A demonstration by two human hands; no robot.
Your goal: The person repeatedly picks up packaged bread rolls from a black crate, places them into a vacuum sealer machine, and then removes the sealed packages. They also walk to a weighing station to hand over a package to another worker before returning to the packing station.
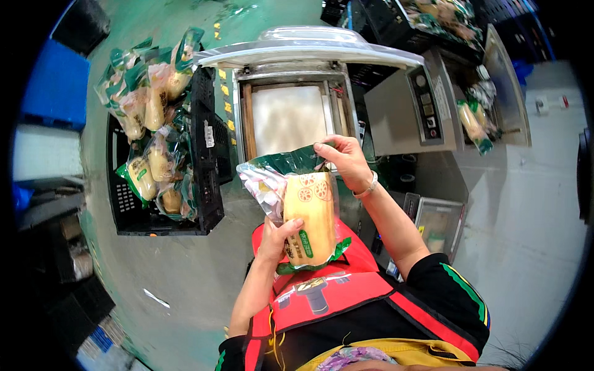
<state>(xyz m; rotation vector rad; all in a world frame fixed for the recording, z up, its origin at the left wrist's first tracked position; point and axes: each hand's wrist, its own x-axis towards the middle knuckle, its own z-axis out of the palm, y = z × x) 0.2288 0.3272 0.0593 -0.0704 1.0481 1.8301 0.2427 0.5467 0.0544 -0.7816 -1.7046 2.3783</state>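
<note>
A clear printed plastic bag of pale lotus root (310,199), with green ends and red lotus-slice drawings, is held upright in front of my red apron. My left hand (273,239) grips its lower left side, the thumb lying across the front. At the top, my right hand (344,157) pinches the right corner of the bag's green edge between thumb and fingers. Just beyond the bag stands a vacuum packing machine, its clear lid (311,48) raised over a chamber with a white plate (288,116). The bag hides the chamber's front edge.
On the left, a black plastic crate (204,139) holds several similar bags (155,99), heaped above its rim. A control panel (424,104) sits right of the chamber, near an opened metal door (508,88) and more bagged roots (474,126). Another filled crate (385,18) is at the back right.
</note>
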